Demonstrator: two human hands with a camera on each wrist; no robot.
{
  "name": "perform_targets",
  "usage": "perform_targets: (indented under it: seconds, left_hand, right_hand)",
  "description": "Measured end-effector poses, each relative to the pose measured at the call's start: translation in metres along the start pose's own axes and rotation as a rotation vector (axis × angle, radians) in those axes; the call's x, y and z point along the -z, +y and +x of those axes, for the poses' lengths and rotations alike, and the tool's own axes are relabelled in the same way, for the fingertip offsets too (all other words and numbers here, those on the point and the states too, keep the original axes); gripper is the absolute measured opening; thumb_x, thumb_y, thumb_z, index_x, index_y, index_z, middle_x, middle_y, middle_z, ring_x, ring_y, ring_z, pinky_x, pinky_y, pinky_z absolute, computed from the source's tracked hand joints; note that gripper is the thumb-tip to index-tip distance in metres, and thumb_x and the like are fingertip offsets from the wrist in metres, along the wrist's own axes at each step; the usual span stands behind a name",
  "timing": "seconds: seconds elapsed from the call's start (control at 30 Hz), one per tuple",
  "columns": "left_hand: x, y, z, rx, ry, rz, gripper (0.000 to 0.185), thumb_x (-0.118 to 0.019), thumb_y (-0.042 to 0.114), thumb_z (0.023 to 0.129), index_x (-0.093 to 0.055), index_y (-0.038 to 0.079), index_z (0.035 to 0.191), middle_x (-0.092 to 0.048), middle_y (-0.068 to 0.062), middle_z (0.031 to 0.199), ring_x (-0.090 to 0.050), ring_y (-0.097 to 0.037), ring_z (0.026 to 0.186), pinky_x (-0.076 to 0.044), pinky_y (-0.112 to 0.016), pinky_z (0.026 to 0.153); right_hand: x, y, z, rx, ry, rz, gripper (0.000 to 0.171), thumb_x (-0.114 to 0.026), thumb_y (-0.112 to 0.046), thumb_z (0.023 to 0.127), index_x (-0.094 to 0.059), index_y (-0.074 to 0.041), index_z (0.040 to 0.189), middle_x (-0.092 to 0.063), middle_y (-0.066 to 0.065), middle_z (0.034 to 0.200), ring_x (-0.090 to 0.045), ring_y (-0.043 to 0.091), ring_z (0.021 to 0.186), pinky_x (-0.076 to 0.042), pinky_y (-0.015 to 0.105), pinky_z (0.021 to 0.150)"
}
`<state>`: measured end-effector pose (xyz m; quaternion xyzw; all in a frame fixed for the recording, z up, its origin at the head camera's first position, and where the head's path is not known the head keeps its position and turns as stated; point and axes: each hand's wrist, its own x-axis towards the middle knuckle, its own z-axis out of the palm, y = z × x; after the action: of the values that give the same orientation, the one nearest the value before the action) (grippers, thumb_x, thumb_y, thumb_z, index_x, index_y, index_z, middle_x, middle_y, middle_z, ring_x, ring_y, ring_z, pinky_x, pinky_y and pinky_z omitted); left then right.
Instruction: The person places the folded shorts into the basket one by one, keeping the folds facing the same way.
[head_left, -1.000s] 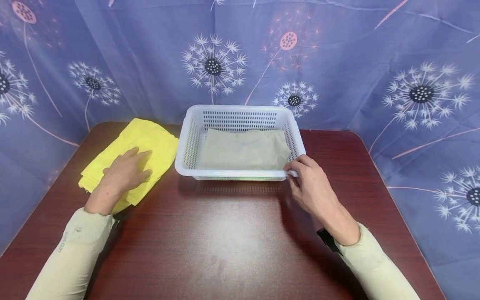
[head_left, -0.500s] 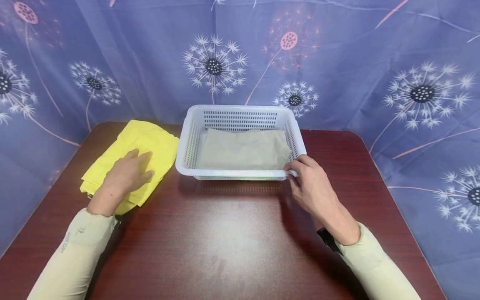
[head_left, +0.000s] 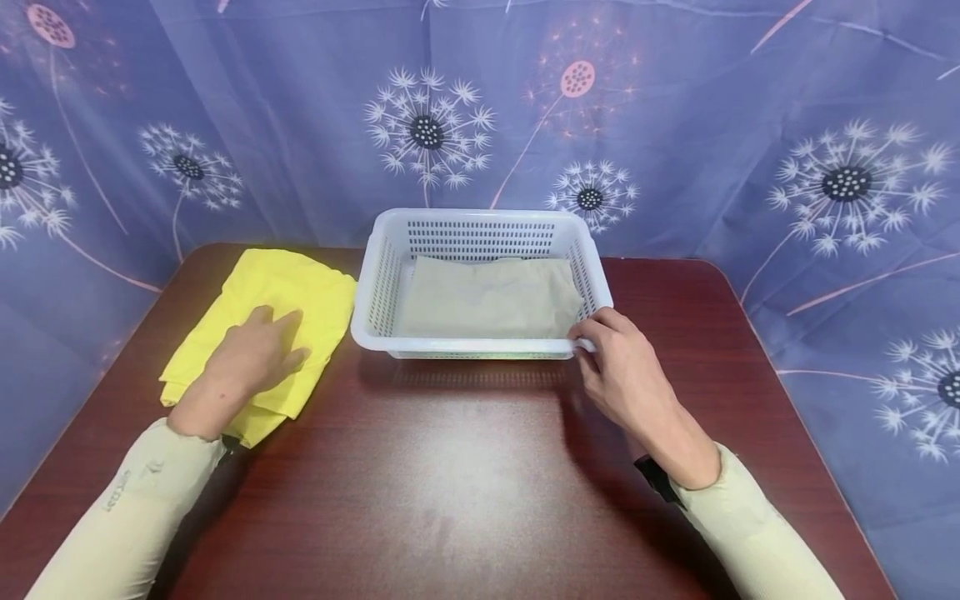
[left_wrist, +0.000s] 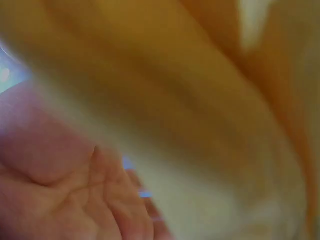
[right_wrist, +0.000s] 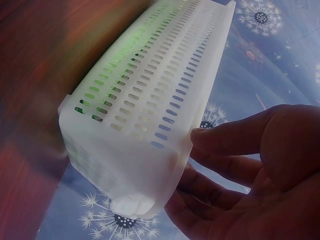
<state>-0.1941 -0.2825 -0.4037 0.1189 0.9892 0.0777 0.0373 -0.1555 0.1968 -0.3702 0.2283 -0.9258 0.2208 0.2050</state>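
A folded yellow cloth [head_left: 288, 283] lies on the left of the dark red table [head_left: 465, 467]. My left hand [head_left: 251, 354] rests flat on top of it, fingers straight; in the left wrist view the yellow cloth [left_wrist: 210, 110] fills the frame, blurred, above the palm [left_wrist: 60, 200]. A white perforated plastic basket [head_left: 390, 283] stands at the middle back with a folded beige cloth [head_left: 487, 296] lying inside. My right hand [head_left: 611, 346] grips the basket's near right corner; the right wrist view shows the fingers [right_wrist: 240, 135] curled against the basket wall [right_wrist: 150, 100].
A blue curtain with dandelion prints [head_left: 675, 125] hangs close behind and beside the table. The table's front half in front of the basket is bare wood. Both forearms wear pale sleeves.
The left hand has slid the yellow cloth slightly toward me and to the right. The right hand and the basket have stayed in place.
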Motion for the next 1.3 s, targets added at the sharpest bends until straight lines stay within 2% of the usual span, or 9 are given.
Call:
perform_targets:
  seconds: [0.17,0.33,0.43,0.57,0.7,0.83,1.0,1.17,1.3]
  left_hand:
    - [0.001,0.001,-0.002,-0.009,-0.008,0.002,0.064,-0.069,0.025,0.1,-0.046,-0.007,0.151,-0.042,-0.047,0.136,-0.052,-0.063,0.111,-0.046,-0.076,0.087]
    - [0.0,0.001,-0.005,-0.016,-0.018,0.008,0.065,-0.07,0.024,0.1,-0.046,-0.008,0.15,-0.032,-0.048,0.148,-0.044,-0.065,0.125,-0.046,-0.077,0.087]
    - [0.002,0.001,-0.008,-0.013,-0.052,0.017,0.067,-0.069,0.026,0.1,-0.045,-0.009,0.152,-0.027,-0.048,0.155,-0.039,-0.064,0.136,-0.045,-0.077,0.092]
    - [0.004,0.001,-0.01,-0.016,-0.087,0.022,0.07,-0.069,0.029,0.1,-0.044,-0.01,0.153,-0.029,-0.048,0.156,-0.036,-0.062,0.142,-0.04,-0.079,0.1]
    - [0.004,0.001,-0.011,-0.028,-0.079,0.038,0.071,-0.07,0.031,0.1,-0.045,-0.009,0.153,-0.033,-0.048,0.154,-0.044,-0.064,0.135,-0.041,-0.077,0.101]
    - [0.007,0.003,-0.013,-0.045,-0.059,0.051,0.071,-0.073,0.031,0.098,-0.047,-0.009,0.151,-0.04,-0.048,0.146,-0.058,-0.065,0.111,-0.049,-0.073,0.092]
    - [0.011,0.005,-0.016,-0.087,-0.04,0.041,0.064,-0.079,0.031,0.093,-0.056,-0.007,0.139,-0.053,-0.04,0.122,-0.062,-0.05,0.086,-0.055,-0.065,0.076]
    - [0.015,0.005,-0.017,-0.088,-0.06,0.025,0.051,-0.079,0.034,0.094,-0.061,-0.001,0.126,-0.056,-0.03,0.113,-0.058,-0.041,0.091,-0.055,-0.059,0.072]
    - [0.017,0.005,-0.018,-0.075,-0.083,0.019,0.053,-0.076,0.036,0.096,-0.061,-0.002,0.13,-0.057,-0.031,0.117,-0.058,-0.042,0.098,-0.055,-0.06,0.077]
  right_hand:
    - [0.0,0.001,-0.001,-0.001,0.005,-0.002,0.016,-0.072,0.011,0.084,-0.073,0.0,0.095,-0.066,0.013,0.095,-0.063,0.033,0.093,-0.054,0.048,0.083]
    - [-0.001,0.002,-0.001,0.007,0.014,-0.007,0.015,-0.072,0.011,0.083,-0.073,0.001,0.095,-0.067,0.013,0.096,-0.064,0.034,0.094,-0.054,0.049,0.084]
    - [-0.002,0.001,-0.001,0.008,0.014,-0.009,0.015,-0.072,0.011,0.084,-0.073,0.001,0.095,-0.066,0.013,0.095,-0.064,0.034,0.094,-0.054,0.049,0.084]
    - [-0.001,0.001,-0.001,0.009,0.012,-0.009,0.015,-0.072,0.011,0.083,-0.073,0.0,0.094,-0.066,0.013,0.095,-0.064,0.035,0.094,-0.054,0.049,0.084]
    - [-0.001,0.001,-0.001,0.012,0.016,-0.01,0.015,-0.072,0.011,0.083,-0.073,0.0,0.094,-0.067,0.013,0.095,-0.064,0.035,0.094,-0.055,0.05,0.083]
    - [-0.001,0.002,-0.001,0.007,0.015,-0.006,0.016,-0.073,0.011,0.082,-0.073,-0.001,0.094,-0.066,0.012,0.095,-0.064,0.034,0.093,-0.055,0.049,0.083]
    - [-0.001,0.001,-0.001,0.001,0.01,-0.004,0.017,-0.073,0.011,0.082,-0.073,-0.001,0.094,-0.066,0.012,0.095,-0.064,0.034,0.094,-0.055,0.049,0.084]
    - [-0.001,0.001,-0.001,0.002,0.015,-0.004,0.016,-0.073,0.011,0.082,-0.074,-0.001,0.094,-0.067,0.012,0.095,-0.064,0.034,0.093,-0.055,0.049,0.084]
    - [-0.001,0.001,-0.001,0.005,0.01,0.0,0.016,-0.072,0.011,0.083,-0.074,-0.001,0.094,-0.067,0.012,0.095,-0.064,0.034,0.093,-0.055,0.049,0.084]
